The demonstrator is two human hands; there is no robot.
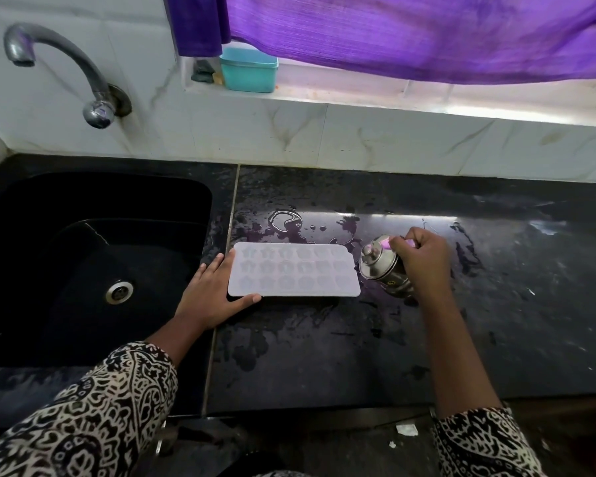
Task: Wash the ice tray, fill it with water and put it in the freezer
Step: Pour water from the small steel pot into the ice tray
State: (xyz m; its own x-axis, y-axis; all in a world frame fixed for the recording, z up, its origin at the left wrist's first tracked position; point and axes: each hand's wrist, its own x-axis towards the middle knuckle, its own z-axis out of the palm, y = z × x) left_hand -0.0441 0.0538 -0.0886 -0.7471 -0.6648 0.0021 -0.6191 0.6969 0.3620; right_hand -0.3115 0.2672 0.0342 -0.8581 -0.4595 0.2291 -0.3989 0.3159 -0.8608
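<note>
Far left of the tray (293, 270), up on the wall: tap (54, 60). Lower, left of the tray: sink (135, 208), drain showing. At the tray's left end: left hand (210, 297), fingers straight and laid against the short edge, thumb along the near edge; steadying, not pinching. Tray itself flat on the wet counter (358, 346), just right of the sink, cavities up, long axis left to right. Water in the cavities: cannot tell. Just beside the tray's right end: steel cup (381, 263), tilted toward the tray, gripped by right hand (424, 259) with fingers curled round it. Likely at the filling step. For the pour: leftward from the cup end along that axis, right hand nearer, left placed to hold steady. Behind the tray, on the sill: teal box (248, 72).
</note>
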